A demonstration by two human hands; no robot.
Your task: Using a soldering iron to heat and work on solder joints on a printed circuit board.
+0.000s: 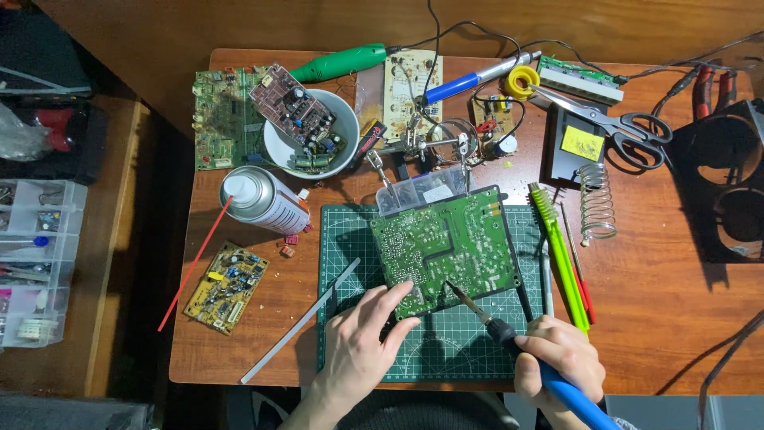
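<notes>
A green circuit board [446, 243] lies solder side up on a green cutting mat [446, 350]. My left hand [362, 342] rests on the mat with its fingers pressing the board's near left corner. My right hand [557, 358] grips a blue-handled soldering iron [509, 334]; its tip touches the board near the lower middle. A clear plastic cover [418, 191] sticks out from under the board's far edge.
A spray can [267, 199] with a red straw, a white bowl [274, 143] of boards and a yellow board [225, 287] lie left. Scissors [629, 127], a coil stand [595, 203], a solder spool [521, 80] and green tools [561, 255] lie right. A helping-hand clamp [430, 143] stands behind.
</notes>
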